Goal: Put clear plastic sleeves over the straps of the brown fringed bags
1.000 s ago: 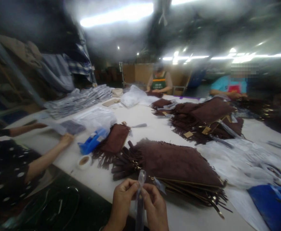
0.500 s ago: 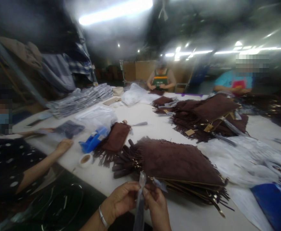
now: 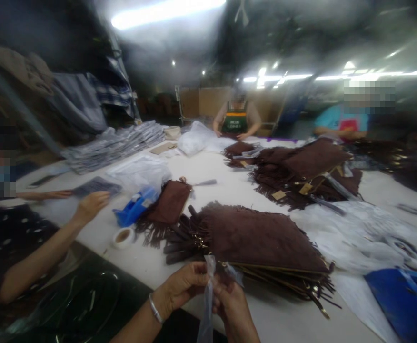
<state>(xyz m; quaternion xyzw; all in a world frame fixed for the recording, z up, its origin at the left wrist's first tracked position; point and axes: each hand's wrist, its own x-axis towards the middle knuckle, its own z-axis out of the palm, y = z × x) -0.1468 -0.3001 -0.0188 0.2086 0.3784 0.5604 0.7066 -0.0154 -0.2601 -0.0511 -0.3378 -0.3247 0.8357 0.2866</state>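
My left hand, with a silver bangle at the wrist, pinches a narrow strip of clear plastic wrap near its upper end. From the other side, my right hand closes its fingers on the same wrap. The wrap hangs down between my hands, and its top touches the metal clasp of a stack of brown fringed suede bags just beyond. Dark wrist straps fan out from the stack's left side. What lies inside the wrap is hard to make out.
Left of the stack lie a smaller brown bag, a blue tape dispenser and a tape roll. More fringed bags are piled behind. A co-worker's hand works at left. A blue pouch sits at right.
The view has shifted slightly. My two hands stay on the plastic wrap, the right one turned a little lower. The co-worker's near hand at left has risen toward the grey packet.
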